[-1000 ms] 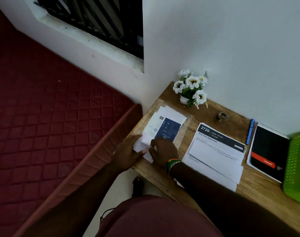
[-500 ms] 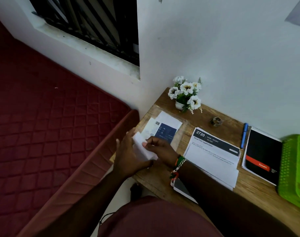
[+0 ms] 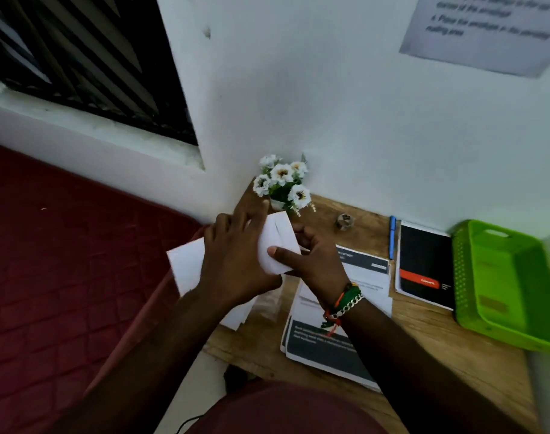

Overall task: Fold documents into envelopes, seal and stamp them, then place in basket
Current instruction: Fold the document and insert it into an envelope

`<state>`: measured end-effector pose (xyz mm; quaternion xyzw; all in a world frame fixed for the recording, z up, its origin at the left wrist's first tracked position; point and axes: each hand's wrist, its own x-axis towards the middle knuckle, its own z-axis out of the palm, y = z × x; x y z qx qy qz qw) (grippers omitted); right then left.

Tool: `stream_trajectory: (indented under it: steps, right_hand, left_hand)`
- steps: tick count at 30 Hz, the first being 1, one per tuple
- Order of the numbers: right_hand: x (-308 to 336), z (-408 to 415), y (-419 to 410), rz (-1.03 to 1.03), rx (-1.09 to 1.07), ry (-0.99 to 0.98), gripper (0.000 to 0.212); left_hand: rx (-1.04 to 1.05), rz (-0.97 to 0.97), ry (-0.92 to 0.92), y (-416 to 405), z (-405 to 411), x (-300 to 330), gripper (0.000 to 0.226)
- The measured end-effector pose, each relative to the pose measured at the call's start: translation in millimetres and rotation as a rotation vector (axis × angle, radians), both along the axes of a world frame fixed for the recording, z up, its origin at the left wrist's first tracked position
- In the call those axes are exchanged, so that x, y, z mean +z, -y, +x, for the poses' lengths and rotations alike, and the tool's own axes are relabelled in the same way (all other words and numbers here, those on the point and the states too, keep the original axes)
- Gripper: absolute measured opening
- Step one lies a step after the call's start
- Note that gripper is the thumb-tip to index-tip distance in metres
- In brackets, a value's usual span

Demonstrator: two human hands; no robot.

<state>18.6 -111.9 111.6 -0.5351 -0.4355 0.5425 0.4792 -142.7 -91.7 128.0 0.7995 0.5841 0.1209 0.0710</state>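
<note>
Both hands hold a white envelope in the air above the wooden desk. My right hand grips its right end, thumb pressed on the front. My left hand covers its middle, fingers stretched toward the flowers, and the envelope's left end sticks out past that hand. Printed documents with dark header bands lie on the desk under my right wrist. A green plastic basket stands at the desk's right end.
A small pot of white flowers sits in the back corner by the wall. A black notebook, a blue pen and a small round object lie at the back. A red mattress lies left of the desk.
The envelope has been lifted off the desk's left pile and raised higher between both hands. The camera has tilted up and shifted, bringing the basket further into view.
</note>
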Motion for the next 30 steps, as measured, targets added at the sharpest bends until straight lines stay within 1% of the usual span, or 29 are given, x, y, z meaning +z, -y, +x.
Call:
stream_trajectory:
  steps: [2, 6, 9, 11, 14, 15, 17, 19, 22, 24, 26, 27, 30]
  right_hand:
    - [0, 9, 4, 0.012, -0.086, 0.037, 0.037]
    - [-11, 48, 17, 0.023, -0.297, 0.156, 0.039]
    - [-21, 70, 29, 0.012, -0.419, 0.286, 0.036]
    - [-24, 79, 38, 0.009, -0.458, 0.376, 0.032]
    - [-32, 90, 47, 0.006, -0.476, 0.433, 0.023]
    - [-34, 92, 49, -0.021, -0.485, 0.447, 0.028]
    - [-40, 95, 52, -0.089, -0.495, 0.418, 0.039]
    - [-48, 98, 53, -0.151, -0.502, 0.348, 0.042]
    - [-60, 98, 55, -0.191, -0.516, 0.207, 0.036]
    - [-65, 98, 55, -0.211, -0.551, 0.189, 0.029]
    - [-66, 98, 55, -0.216, -0.587, 0.183, 0.013]
    - [-64, 98, 54, -0.235, -0.603, 0.165, 0.009]
    - [-59, 102, 55, -0.259, -0.567, 0.196, 0.013]
  left_hand:
    - [-0.064, 0.013, -0.035, -4, 12, -1, 0.129]
    - [-0.227, -0.002, -0.09, -7, 56, -15, 0.131]
    - [-0.324, -0.019, -0.115, -4, 80, -25, 0.129]
    - [-0.373, -0.041, -0.129, -2, 93, -30, 0.126]
    - [-0.428, -0.069, -0.132, 1, 111, -36, 0.124]
    - [-0.446, -0.071, -0.125, 2, 115, -37, 0.124]
    - [-0.483, -0.057, -0.105, 5, 121, -39, 0.125]
    - [-0.52, -0.05, -0.095, 8, 125, -44, 0.127]
    - [-0.54, -0.067, -0.09, 10, 123, -54, 0.129]
    - [-0.531, -0.087, -0.081, 8, 119, -61, 0.129]
    - [-0.523, -0.094, -0.081, 6, 115, -66, 0.128]
    - [-0.519, -0.099, -0.085, 5, 114, -68, 0.126]
    - [-0.509, -0.127, -0.098, 1, 108, -76, 0.126]
